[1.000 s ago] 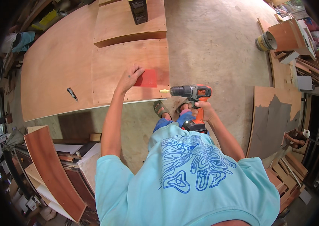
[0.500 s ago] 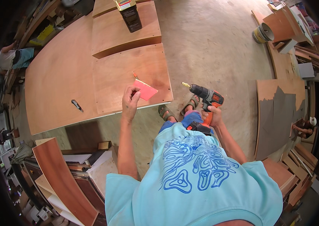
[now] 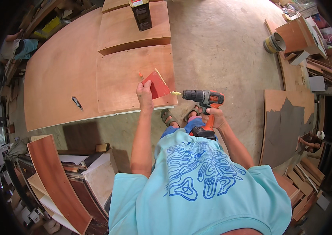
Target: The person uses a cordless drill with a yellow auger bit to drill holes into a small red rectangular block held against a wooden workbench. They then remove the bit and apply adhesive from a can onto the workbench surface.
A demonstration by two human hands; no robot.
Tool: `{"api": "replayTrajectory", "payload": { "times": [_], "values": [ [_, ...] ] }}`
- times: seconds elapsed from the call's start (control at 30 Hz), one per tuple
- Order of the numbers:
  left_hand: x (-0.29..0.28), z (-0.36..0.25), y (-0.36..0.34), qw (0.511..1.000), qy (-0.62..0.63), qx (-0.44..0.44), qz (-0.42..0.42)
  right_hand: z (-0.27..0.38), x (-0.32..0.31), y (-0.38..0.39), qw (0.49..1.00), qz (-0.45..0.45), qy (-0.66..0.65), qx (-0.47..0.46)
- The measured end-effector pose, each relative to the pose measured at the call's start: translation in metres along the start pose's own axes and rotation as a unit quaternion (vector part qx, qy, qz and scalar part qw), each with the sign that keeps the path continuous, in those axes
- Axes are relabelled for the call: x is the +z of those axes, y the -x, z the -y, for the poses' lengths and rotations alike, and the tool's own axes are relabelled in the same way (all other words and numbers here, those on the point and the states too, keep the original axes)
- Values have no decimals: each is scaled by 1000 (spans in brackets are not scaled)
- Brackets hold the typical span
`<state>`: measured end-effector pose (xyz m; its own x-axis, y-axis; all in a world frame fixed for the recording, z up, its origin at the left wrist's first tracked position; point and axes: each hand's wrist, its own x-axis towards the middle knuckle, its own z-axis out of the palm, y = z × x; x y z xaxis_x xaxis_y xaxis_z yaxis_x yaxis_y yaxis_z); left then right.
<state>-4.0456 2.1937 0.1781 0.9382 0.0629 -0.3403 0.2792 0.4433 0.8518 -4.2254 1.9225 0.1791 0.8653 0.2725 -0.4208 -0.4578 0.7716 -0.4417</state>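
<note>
Pinched in my left hand [image 3: 145, 95] is a flat red square piece [image 3: 159, 85], like a filler spreader, with yellowish paste along its upper edge. My right hand [image 3: 215, 117] grips the handle of an orange and black cordless drill [image 3: 203, 96], which points left. Yellowish paste [image 3: 176, 93] coats the drill's tip, right at the lower right corner of the red piece; whether they touch I cannot tell. Beneath my left hand lies the wooden panel [image 3: 123, 78] of a large plywood piece. A small orange-handled tool [image 3: 140, 74] rests on it, just beyond my fingers.
On the plywood's left part lies a utility knife [image 3: 76, 103]. A dark rectangular tin [image 3: 141, 17] stands at its far end. Stacked boards [image 3: 60, 180] lean at lower left. A bucket [image 3: 274, 43] and a grey-patched panel [image 3: 291, 125] are at right. Another person [image 3: 17, 49] is at far left.
The drill has swung left and levelled, bringing its paste-coated tip to the red piece. My left hand has moved slightly right and up, tilting the red piece.
</note>
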Motion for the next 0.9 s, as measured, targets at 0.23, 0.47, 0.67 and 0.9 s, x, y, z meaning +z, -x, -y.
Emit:
{"api": "replayTrajectory", "payload": {
  "times": [0.23,0.47,0.67,0.9],
  "values": [
    [13,-9,11,955,-277,103,-17,4,10,0,999,-23,8,34],
    [19,-7,14,963,-239,116,-42,0,8,-2,999,-14,9,33],
    [19,6,16,963,-228,96,-108,-6,-6,-1,998,-7,-16,65],
    [21,6,11,970,-161,77,-164,-6,8,1,998,-28,6,53]
  ]
}}
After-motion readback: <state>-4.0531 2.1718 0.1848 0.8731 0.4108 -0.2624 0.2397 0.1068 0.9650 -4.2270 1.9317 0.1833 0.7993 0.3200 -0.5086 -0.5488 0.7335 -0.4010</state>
